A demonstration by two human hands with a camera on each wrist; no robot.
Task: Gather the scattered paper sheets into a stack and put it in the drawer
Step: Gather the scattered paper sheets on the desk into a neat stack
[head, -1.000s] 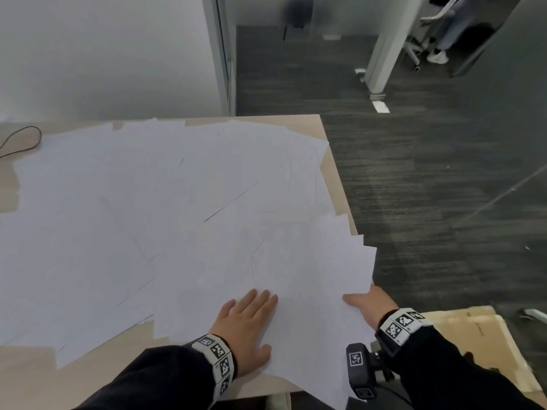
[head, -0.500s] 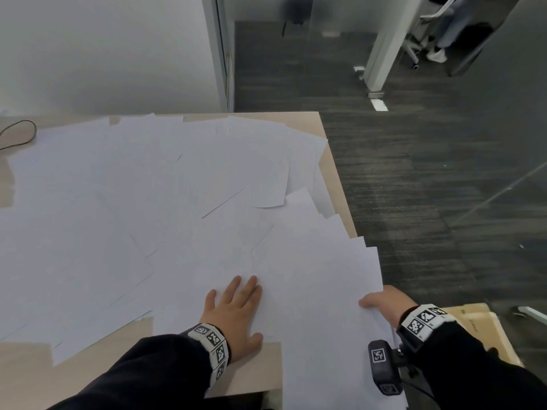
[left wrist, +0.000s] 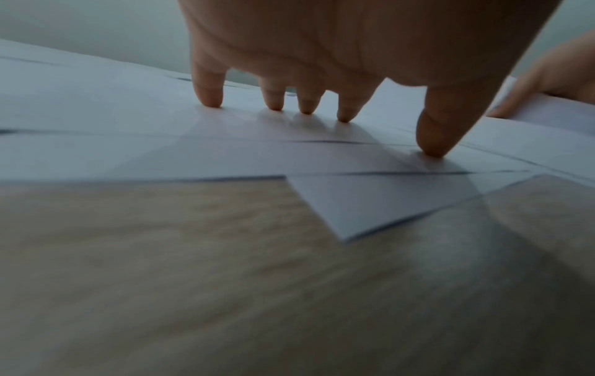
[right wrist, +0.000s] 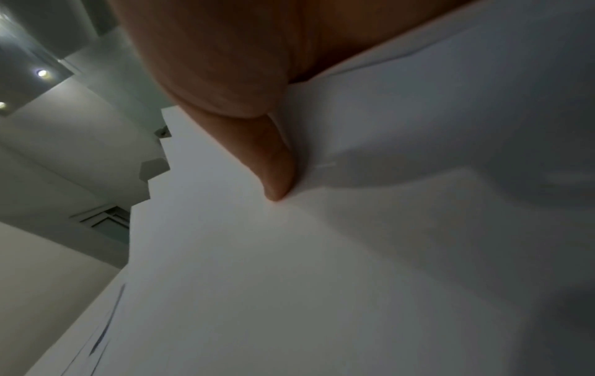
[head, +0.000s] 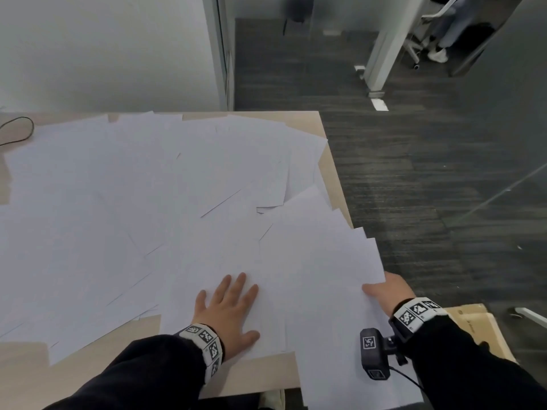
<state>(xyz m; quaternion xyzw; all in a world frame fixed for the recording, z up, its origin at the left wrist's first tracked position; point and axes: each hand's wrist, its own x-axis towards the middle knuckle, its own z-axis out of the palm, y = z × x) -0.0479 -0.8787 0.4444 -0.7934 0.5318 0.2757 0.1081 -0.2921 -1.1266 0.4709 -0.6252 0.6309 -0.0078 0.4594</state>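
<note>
On desk (head: 331, 161): two hands, many sheets (head: 148, 202).

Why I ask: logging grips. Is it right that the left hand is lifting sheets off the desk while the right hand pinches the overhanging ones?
Not quite. The left hand presses its fingertips on paper sheets lying on the desk, per the left wrist view. The right hand does pinch overhanging ones.
</note>
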